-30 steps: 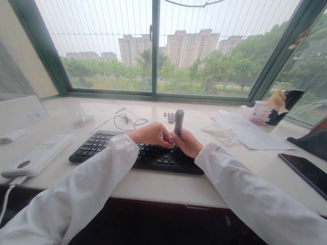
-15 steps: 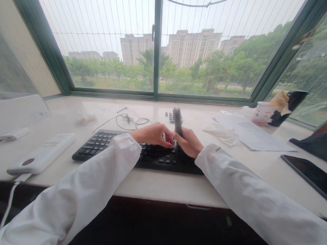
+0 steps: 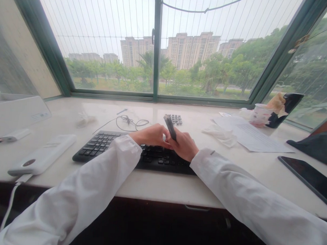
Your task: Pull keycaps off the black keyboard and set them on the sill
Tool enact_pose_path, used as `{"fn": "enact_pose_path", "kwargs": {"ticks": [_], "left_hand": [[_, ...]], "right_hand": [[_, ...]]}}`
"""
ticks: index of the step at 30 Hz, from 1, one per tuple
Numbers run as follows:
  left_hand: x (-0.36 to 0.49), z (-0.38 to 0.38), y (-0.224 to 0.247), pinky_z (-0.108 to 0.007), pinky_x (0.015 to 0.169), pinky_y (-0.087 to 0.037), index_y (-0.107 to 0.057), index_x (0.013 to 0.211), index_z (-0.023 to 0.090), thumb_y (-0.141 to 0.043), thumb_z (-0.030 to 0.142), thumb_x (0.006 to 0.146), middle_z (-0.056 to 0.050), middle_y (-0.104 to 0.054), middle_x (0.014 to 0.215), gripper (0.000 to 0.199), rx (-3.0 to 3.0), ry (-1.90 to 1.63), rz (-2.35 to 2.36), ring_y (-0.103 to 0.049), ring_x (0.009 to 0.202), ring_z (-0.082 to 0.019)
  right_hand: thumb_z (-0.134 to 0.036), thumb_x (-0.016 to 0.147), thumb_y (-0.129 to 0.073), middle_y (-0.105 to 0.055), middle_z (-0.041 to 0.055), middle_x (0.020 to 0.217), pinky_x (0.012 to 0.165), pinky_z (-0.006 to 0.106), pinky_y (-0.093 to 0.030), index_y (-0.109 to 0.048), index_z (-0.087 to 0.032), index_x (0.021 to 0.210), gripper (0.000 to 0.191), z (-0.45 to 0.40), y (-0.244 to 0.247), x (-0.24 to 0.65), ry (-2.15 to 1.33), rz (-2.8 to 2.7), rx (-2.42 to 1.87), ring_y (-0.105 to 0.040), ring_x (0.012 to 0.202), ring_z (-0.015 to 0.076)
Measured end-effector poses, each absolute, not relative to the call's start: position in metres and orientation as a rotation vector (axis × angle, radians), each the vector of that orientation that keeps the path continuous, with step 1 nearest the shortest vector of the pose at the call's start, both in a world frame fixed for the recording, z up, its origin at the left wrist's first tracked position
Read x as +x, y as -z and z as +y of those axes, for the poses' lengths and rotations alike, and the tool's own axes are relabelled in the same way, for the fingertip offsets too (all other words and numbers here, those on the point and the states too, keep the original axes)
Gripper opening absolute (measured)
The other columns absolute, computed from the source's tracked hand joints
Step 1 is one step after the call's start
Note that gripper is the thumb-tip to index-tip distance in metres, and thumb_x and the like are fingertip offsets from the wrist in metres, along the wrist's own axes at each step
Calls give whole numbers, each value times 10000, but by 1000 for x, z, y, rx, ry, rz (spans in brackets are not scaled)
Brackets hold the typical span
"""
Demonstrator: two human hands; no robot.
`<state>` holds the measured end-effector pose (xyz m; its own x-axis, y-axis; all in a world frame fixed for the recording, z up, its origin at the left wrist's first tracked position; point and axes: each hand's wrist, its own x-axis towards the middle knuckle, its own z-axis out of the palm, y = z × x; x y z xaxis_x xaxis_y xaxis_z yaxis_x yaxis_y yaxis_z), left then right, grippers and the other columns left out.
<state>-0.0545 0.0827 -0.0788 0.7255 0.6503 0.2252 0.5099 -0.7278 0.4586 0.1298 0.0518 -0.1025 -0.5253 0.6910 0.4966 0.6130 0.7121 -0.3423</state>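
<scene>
On the smooth, pale counter [image 3: 150,182], the long, matte-black keyboard [image 3: 97,145] with its squarish raised keys lies flat beneath your right hand [image 3: 185,144] and left hand [image 3: 149,134], and is best braced against sliding while you work at one small spot. Your right hand is wrapped around a slim, dark-grey tool [image 3: 170,127], its upper end tilted leftward, which calls for small, controlled movements; your left hand curls close beside it, though whether its fingertips pinch anything cannot be told. Beyond lie small, blocky grey pieces [image 3: 176,119], grouped in rows.
</scene>
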Motion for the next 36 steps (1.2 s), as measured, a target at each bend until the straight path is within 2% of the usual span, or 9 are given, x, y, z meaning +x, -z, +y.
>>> {"fn": "enact_pose_path", "kwargs": {"ticks": [9, 13, 22, 28, 36], "left_hand": [[-53, 81, 80, -196, 564, -384, -739, 771, 149, -746, 330, 711, 0, -643, 656, 191, 2645, -575, 800, -502, 570, -79], [-53, 81, 81, -195, 553, -379, -746, 782, 157, -735, 345, 719, 0, -657, 663, 199, 2651, -559, 821, -510, 569, -82], [-50, 74, 76, -208, 605, -409, -708, 714, 157, -742, 252, 688, 11, -663, 650, 104, 2727, -569, 837, -559, 584, -95], [-48, 74, 76, -218, 602, -417, -658, 679, 152, -766, 238, 627, 18, -641, 640, 147, 2738, -640, 797, -563, 603, -112], [-50, 78, 78, -205, 606, -426, -661, 685, 151, -770, 270, 622, 19, -646, 655, 174, 2674, -650, 811, -572, 627, -111]], "right_hand": [[-321, 953, -397, -712, 57, 846, 658, 273, -414, -504, -206, 1031, 176, 46, 101, 131, -131, -2314, -1047, -680, 760, 231], [-315, 955, -384, -705, 69, 830, 653, 274, -413, -493, -196, 1008, 170, 47, 103, 130, -101, -2308, -1042, -679, 768, 231], [-321, 957, -379, -706, 68, 807, 664, 277, -421, -476, -203, 952, 153, 45, 102, 130, -131, -2294, -1027, -679, 767, 225], [-303, 947, -381, -698, 69, 783, 655, 275, -425, -444, -207, 916, 119, 42, 100, 130, -95, -2332, -1005, -669, 716, 213], [-291, 933, -419, -698, 62, 776, 619, 261, -405, -423, -214, 906, 82, 44, 103, 130, -68, -2338, -1008, -668, 691, 209]]}}
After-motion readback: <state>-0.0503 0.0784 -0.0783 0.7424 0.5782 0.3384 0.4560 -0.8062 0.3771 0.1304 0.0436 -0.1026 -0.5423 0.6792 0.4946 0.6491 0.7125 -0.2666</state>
